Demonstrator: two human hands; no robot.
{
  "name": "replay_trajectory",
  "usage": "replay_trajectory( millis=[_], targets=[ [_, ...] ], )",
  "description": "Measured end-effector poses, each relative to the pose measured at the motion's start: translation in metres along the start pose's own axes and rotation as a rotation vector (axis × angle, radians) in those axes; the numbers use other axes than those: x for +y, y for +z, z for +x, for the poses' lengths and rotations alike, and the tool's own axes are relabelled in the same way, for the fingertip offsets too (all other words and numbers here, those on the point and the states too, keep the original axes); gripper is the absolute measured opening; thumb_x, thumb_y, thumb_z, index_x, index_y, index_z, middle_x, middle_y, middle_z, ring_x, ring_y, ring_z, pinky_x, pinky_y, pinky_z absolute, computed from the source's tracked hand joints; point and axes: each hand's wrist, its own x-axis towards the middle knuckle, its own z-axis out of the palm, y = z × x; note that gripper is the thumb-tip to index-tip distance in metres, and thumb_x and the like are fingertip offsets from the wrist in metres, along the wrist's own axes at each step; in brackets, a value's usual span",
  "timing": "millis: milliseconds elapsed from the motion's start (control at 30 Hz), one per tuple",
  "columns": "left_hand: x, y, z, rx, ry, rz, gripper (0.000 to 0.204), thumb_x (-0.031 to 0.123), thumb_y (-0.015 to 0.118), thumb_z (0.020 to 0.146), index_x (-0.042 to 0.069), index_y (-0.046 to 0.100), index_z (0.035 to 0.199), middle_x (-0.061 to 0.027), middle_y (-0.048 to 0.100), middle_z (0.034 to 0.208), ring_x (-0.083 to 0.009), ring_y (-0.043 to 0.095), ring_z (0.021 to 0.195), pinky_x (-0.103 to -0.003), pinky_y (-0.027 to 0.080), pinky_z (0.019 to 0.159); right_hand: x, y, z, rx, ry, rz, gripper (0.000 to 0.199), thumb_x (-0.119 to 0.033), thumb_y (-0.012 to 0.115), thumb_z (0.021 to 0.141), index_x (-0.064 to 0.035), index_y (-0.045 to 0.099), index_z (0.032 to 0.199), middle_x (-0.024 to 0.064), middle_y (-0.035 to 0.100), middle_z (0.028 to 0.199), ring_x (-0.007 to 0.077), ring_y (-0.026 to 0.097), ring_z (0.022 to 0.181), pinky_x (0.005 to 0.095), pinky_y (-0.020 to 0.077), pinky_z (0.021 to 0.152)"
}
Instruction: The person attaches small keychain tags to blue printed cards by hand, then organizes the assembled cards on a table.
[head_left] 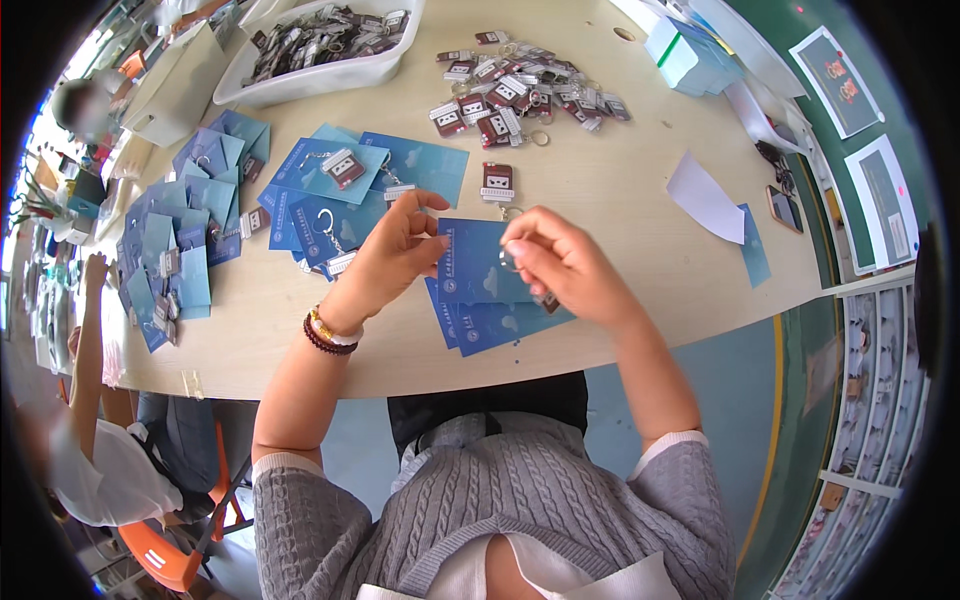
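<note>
My left hand [392,248] pinches the left edge of a blue printed card [472,268] between thumb and fingers. Over the card's right side, my right hand [568,262] is closed on the metal ring of a keychain [546,301], whose dark red body hangs below the fingers, partly hidden. Beneath lie more blue cards [490,332] near the table's front edge. A loose keychain [498,180] with a dark red and white body rests just beyond my hands. Left of them, overlapping blue cards [430,160] carry several keychains.
A heap of keychains [500,92] lies at the back middle. A white bin [330,88] full of keychains stands behind left. Cards with keychains [190,215] spread at far left, near a seated co-worker [110,470]. White paper [706,198] and a phone [785,208] lie right.
</note>
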Motion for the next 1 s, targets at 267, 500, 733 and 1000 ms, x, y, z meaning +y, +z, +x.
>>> replay_trajectory(
  millis=[267, 500, 733, 1000],
  targets=[
    [-0.016, 0.003, -0.001, -0.167, -0.158, -0.265, 0.024, 0.018, 0.052, 0.094, 0.000, 0.054, 0.109, -0.0015, 0.061, 0.099, -0.0060, 0.060, 0.087, -0.020, 0.051, 0.072, 0.018, 0.024, 0.012, 0.167, -0.108, -0.139, 0.009, -0.012, 0.055, 0.092, -0.0029, 0.055, 0.090, -0.0023, 0.051, 0.070, 0.0042, 0.042, 0.060, 0.0198, 0.0378, 0.055],
    [-0.017, 0.006, -0.003, -0.165, -0.204, -0.453, 0.026, 0.020, 0.052, 0.095, 0.000, 0.056, 0.110, -0.0015, 0.061, 0.096, -0.0058, 0.059, 0.084, -0.021, 0.052, 0.070, 0.020, 0.029, 0.007, 0.237, -0.140, -0.125, 0.011, -0.012, 0.058, 0.090, -0.0029, 0.053, 0.092, 0.0022, 0.057, 0.071, 0.0073, 0.052, 0.064, 0.0238, 0.0419, 0.057],
    [-0.019, 0.007, -0.003, -0.193, -0.174, -0.457, 0.022, 0.015, 0.048, 0.096, -0.001, 0.054, 0.110, -0.0035, 0.061, 0.099, -0.0081, 0.061, 0.088, -0.023, 0.053, 0.076, 0.017, 0.039, 0.008, 0.377, -0.301, -0.614, 0.013, -0.013, 0.059, 0.087, -0.0056, 0.049, 0.084, 0.0080, 0.061, 0.076, 0.0266, 0.060, 0.062, 0.0332, 0.0453, 0.053],
    [-0.015, 0.007, -0.002, -0.161, -0.141, -0.325, 0.024, 0.014, 0.053, 0.094, -0.001, 0.057, 0.112, -0.0017, 0.063, 0.094, -0.0049, 0.061, 0.083, -0.019, 0.053, 0.068, 0.023, 0.039, 0.006, 0.433, -0.418, -0.850, 0.012, -0.013, 0.060, 0.085, -0.0072, 0.049, 0.082, 0.0065, 0.058, 0.071, 0.0281, 0.059, 0.059, 0.0367, 0.0451, 0.049]
  ],
)
